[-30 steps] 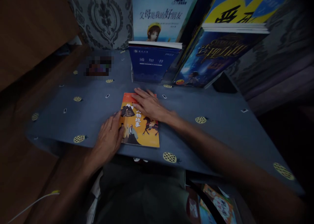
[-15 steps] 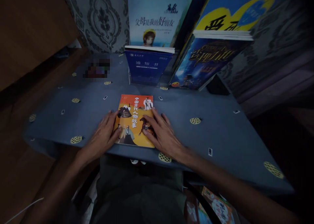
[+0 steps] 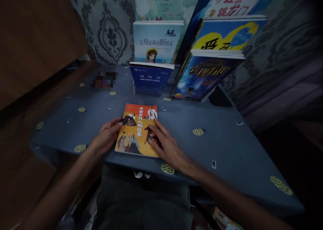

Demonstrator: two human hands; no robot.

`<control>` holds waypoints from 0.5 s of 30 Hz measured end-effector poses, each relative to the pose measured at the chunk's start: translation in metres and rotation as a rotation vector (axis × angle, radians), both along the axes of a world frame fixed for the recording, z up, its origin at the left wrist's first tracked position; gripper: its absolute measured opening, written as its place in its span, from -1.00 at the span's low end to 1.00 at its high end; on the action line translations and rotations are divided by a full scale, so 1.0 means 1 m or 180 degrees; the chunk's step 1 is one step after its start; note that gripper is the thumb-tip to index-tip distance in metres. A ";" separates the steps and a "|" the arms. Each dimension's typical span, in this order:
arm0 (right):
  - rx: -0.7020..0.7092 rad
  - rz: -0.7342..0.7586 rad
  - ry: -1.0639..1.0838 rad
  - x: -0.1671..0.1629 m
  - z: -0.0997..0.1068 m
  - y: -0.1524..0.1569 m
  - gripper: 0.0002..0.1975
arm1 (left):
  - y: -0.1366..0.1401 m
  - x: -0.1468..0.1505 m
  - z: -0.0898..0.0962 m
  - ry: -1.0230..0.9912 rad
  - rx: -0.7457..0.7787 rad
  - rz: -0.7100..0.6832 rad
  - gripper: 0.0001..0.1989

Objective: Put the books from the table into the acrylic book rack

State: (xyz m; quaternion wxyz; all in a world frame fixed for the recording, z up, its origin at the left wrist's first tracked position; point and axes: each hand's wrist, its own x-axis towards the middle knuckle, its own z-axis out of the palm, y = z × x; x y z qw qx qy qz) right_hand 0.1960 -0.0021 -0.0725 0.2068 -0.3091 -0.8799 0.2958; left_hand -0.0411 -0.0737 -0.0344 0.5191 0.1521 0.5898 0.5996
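A thin orange-and-yellow paperback book with white lettering and printed figures lies face up at the near edge of the blue cloth-covered table with pineapple prints. The left hand touches its left side, fingers bent; whether that grip grasps the book, I cannot tell. The right hand has a loose, unclenched grip, fingers spread over the cover's right side. Toward the table's far edge stands a dark-blue booklet.
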 end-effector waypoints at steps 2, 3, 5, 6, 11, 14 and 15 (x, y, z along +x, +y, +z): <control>-0.0100 -0.0011 0.0032 0.001 0.001 0.001 -0.45 | 0.008 0.005 0.004 -0.0297 -0.0125 -0.0057 -0.76; -0.0153 -0.0018 0.0047 0.001 0.002 0.001 -0.44 | 0.011 0.007 0.006 -0.0373 -0.0173 -0.0063 -0.78; -0.0240 -0.0036 0.0100 0.001 0.002 0.001 -0.42 | 0.015 0.009 0.007 -0.0428 -0.0227 0.0014 -0.79; -0.0271 -0.0042 0.0135 0.001 0.001 0.002 -0.41 | 0.016 0.009 0.007 -0.0438 -0.0218 0.0083 -0.79; -0.0299 -0.0052 0.0291 0.002 -0.001 0.003 -0.38 | 0.016 0.004 -0.004 -0.0601 0.0041 0.0151 -0.77; -0.0341 -0.0030 0.0173 0.001 -0.001 0.006 -0.36 | 0.017 -0.004 -0.011 -0.0632 0.0190 0.0003 -0.78; -0.0337 -0.0012 0.0130 0.000 -0.001 0.008 -0.36 | 0.018 -0.007 -0.013 -0.0605 0.0205 -0.0051 -0.78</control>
